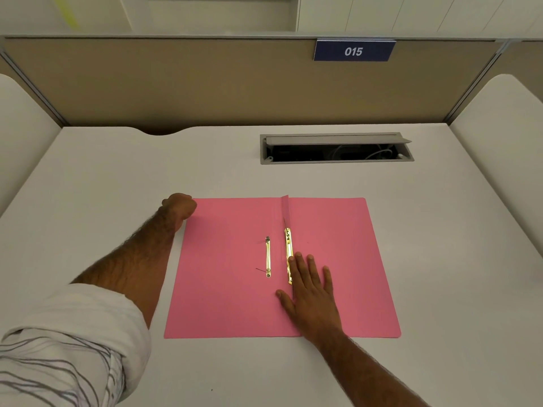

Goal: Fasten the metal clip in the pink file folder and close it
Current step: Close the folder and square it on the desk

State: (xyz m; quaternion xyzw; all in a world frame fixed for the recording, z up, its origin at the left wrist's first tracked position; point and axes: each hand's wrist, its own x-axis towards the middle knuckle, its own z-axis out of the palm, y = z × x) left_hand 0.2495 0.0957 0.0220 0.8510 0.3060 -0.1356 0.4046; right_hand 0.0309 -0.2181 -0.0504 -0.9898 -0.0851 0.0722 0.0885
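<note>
At the far left corner of the pink file folder (235,289), spread open on the desk (88,186), the left hand (179,205) is clenched, grasping nothing visible. The loose clip bar (268,257), probably light and stiff, is best pinched mid-length. The fastener strip (288,254) is pressed by the flat, released right hand (313,292).

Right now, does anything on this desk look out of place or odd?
Yes. One gold clip bar lies loose on the left flap of the open folder, apart from the clip at the spine. Behind, the cable hatch lid is propped open, showing cables.
</note>
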